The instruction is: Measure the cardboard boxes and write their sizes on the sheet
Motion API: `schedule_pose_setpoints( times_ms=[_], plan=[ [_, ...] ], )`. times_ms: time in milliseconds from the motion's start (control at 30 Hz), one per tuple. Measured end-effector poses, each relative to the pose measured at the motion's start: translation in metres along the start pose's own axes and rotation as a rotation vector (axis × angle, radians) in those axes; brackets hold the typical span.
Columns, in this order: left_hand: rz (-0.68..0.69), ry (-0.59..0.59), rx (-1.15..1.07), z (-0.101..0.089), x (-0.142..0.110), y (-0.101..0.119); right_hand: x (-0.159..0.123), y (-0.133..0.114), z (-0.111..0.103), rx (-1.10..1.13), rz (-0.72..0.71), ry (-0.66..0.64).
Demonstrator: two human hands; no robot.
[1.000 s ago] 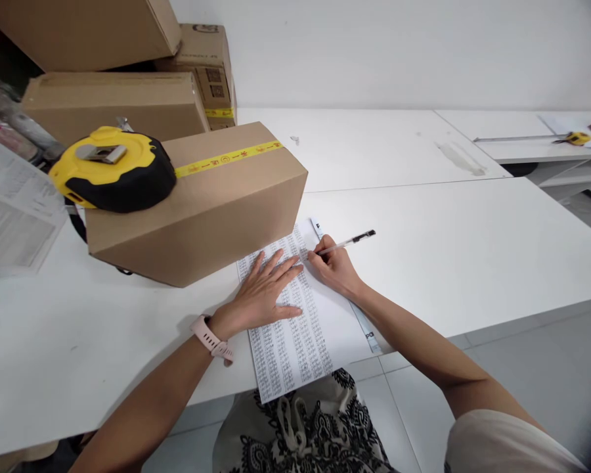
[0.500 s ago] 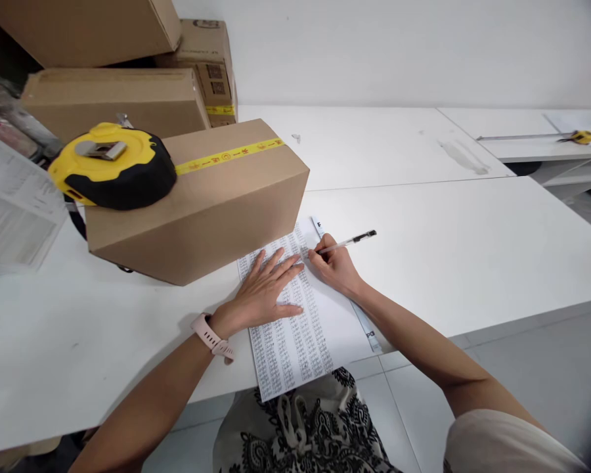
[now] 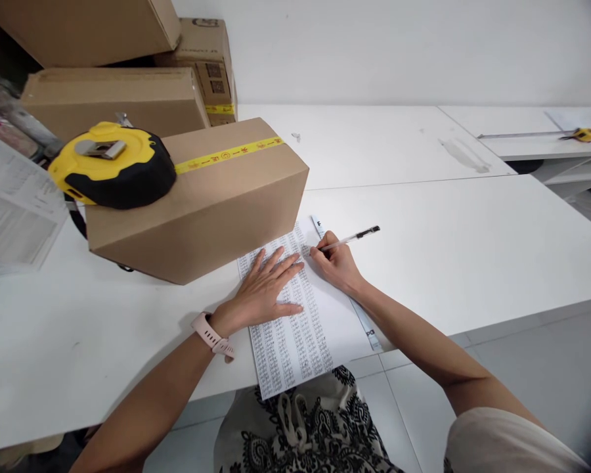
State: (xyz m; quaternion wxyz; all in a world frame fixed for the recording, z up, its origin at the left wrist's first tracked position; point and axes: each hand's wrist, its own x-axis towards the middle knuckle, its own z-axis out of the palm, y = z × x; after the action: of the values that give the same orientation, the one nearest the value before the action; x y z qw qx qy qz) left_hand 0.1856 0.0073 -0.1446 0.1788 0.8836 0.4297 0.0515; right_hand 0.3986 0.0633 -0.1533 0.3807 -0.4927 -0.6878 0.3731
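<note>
While the left grip [image 3: 266, 291] lies released and spread flat on the paper [image 3: 295, 348] at the lower middle of the frame, the right grip [image 3: 339, 266] is clenched around a pen [image 3: 362, 234] that slants up toward the right. Left of center, a cardboard box [image 3: 221, 220] stands on the white surface [image 3: 448, 243], with a yellow and black tape measure [image 3: 113, 167] on top.

Bright, diffuse indoor light washes your white tabletop [image 3: 438, 249], casting a soft shadow [image 3: 184, 328] along your left forearm [image 3: 162, 384] at 8 o'clock and leaving the cardboard box [image 3: 197, 223] darker-fronted at 10. Writing [image 3: 280, 355] on your paper sheet [image 3: 339, 328], toward 6 o'clock, blurs; dark haze smudges the edge at 4.
</note>
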Motion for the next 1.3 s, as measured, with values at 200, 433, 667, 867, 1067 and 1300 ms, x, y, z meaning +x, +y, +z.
schedule_pose_setpoints(
  times_ms=[200,433,667,867,1067,1300],
  plan=[
    [0.008,0.011,-0.001,0.0009,0.0,-0.0006,0.0006,-0.0007,0.0004,-0.005,0.005,-0.005],
    [0.013,0.018,-0.01,0.0018,-0.0002,-0.0013,0.0004,-0.0001,-0.0003,0.018,0.017,-0.023],
    [-0.003,-0.01,0.011,-0.0002,-0.0001,-0.0001,0.0008,-0.0001,-0.0004,0.021,0.023,-0.012],
    [0.01,0.012,0.003,0.0009,-0.0007,-0.001,0.0009,0.0012,-0.0008,0.027,0.035,-0.011],
    [0.009,0.014,-0.013,0.0013,-0.0002,-0.0011,0.0016,-0.0007,-0.0009,0.05,0.035,-0.022],
    [-0.003,-0.007,-0.009,0.0001,0.0006,-0.0001,0.0018,0.0002,-0.0009,0.036,0.039,0.009]
  ],
)
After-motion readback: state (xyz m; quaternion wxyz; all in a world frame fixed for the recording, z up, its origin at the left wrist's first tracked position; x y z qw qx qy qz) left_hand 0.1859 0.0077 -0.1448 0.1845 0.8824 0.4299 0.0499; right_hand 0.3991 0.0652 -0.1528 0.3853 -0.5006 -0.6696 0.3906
